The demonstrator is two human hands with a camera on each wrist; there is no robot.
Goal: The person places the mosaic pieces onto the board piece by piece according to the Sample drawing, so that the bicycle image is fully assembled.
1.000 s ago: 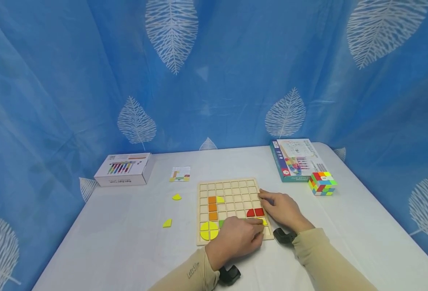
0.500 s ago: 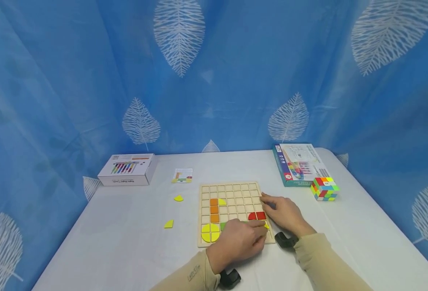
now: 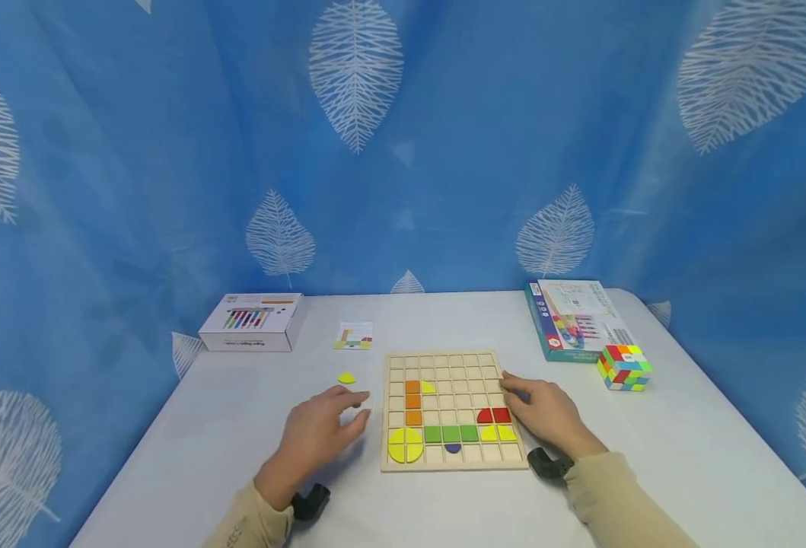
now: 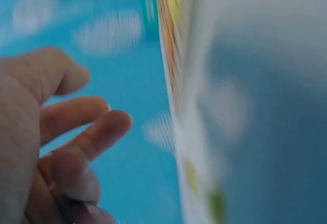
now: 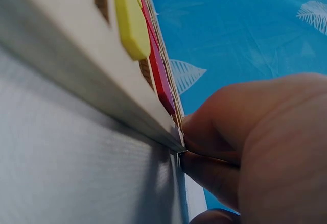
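In the head view my left hand hovers over the table left of the wooden grid board, thumb and index finger apart with nothing between them. A yellow quarter-circle piece lies just beyond its fingers. My right hand pinches the board's right edge between thumb and finger, as the right wrist view shows. Set in the board are three orange squares, three green squares, a red square, a red quarter-circle, a small blue piece and several yellow quarter-circles.
A small pattern card lies behind the board. At the back left stands a white box. A flat teal-edged box is at the back right, with a coloured puzzle cube in front of it.
My left hand has left the yellow pieces at the board's lower right and moved left off the board, covering where a yellow quarter-circle lay. The right hand stays at the edge.
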